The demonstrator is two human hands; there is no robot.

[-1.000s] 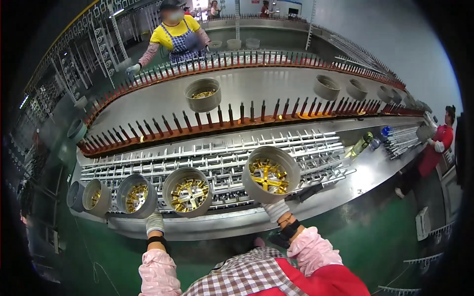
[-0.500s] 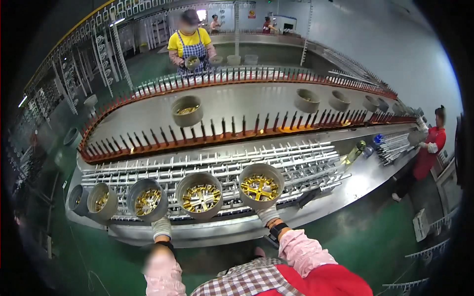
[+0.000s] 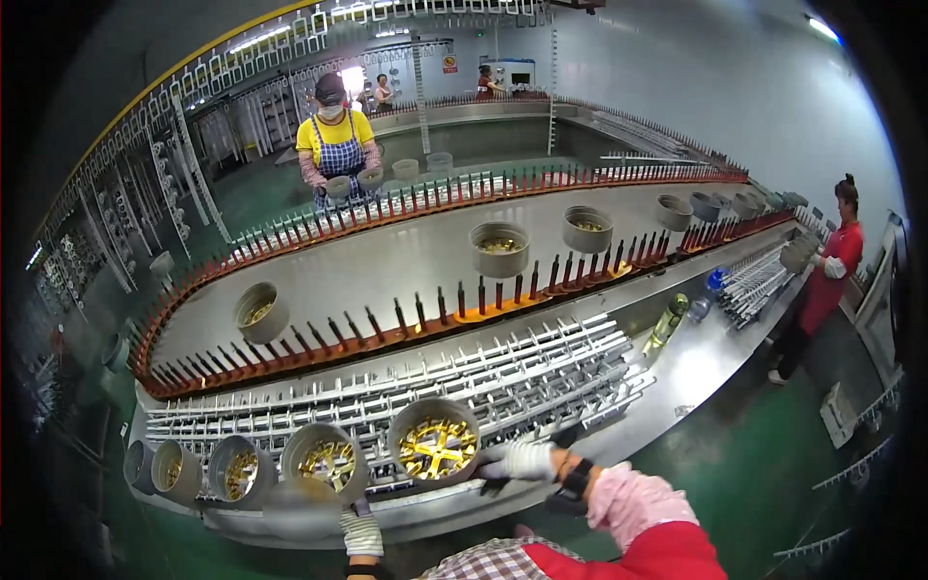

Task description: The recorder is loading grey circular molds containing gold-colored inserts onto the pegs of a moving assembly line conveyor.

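Note:
My right hand (image 3: 527, 462), in a striped white glove, reaches along the right side of a grey round tub (image 3: 394, 447). Its fingers are stretched out with the tips at the tub's wall. Shiny gold metal pieces (image 3: 438, 449) lie inside that tub, some forming a cross. Close below the neighbouring grey tub (image 3: 358, 469), my left hand (image 3: 362, 534) points upward with a fingertip near the tub's lower edge. Its other fingers are partly hidden by a blurred patch. This second tub also holds gold pieces.
More grey tubs (image 3: 237, 472) line the bench's left front. Silver metal racks (image 3: 512, 362) lie behind them. Beyond runs a conveyor with upright dark pins (image 3: 420, 314), with tubs (image 3: 501, 253) inside its loop. A green bottle (image 3: 667, 321) stands right. People work across and at the right.
My view has shifted, and the front tubs sit further left against the racks. My right hand has moved from the tub's lower edge to its right side. Tubs inside the conveyor loop moved left.

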